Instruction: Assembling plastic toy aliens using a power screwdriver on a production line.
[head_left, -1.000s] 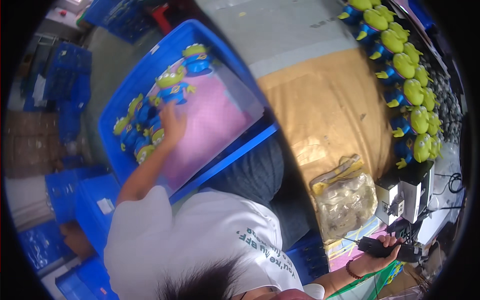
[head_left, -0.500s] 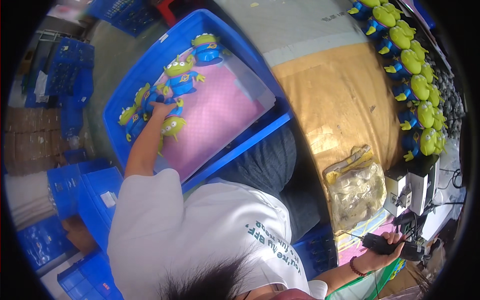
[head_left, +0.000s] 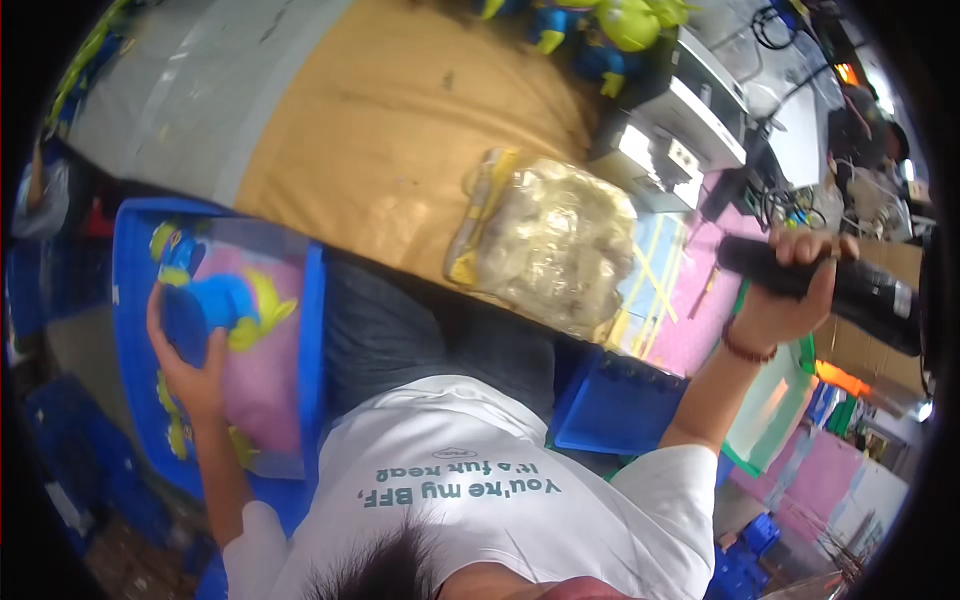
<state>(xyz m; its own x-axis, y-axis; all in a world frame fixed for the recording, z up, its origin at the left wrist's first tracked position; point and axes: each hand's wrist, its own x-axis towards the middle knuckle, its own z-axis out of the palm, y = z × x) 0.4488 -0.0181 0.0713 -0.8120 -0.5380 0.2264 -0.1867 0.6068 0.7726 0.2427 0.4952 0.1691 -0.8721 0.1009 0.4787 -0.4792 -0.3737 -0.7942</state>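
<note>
From my end, I had the left hand (head_left: 197, 380) wrapped around an alien toy (head_left: 228, 298), thumb on one side and fingers on the other. The toy lay tipped sideways, its blue feet in the grip and its green head pointing right, over the blue bin (head_left: 314, 340); I could not tell whether it was fully clear of the pink sheet (head_left: 265, 395) beneath it. The right hand (head_left: 793, 300), well apart from the left, was curled tightly around a black handheld tool (head_left: 875, 303), by its shape an electric screwdriver.

As I judged it, work on this toy had got no further than the pick-up: the tool was far off across the bench (head_left: 370, 130), and nothing touched the toy but the left hand. More remained in the bin: a second alien toy (head_left: 178, 252) near its far end, and others partly hidden along its left side, too covered for me to count.

Beyond the hands, a wrinkled plastic-wrapped bundle (head_left: 555, 245) rested on the bench's tan cover, with a white box (head_left: 655, 160) behind it. A group of alien toys (head_left: 628, 25) occupied the far edge, cut off by the frame; whether those were finished, I could not tell.
</note>
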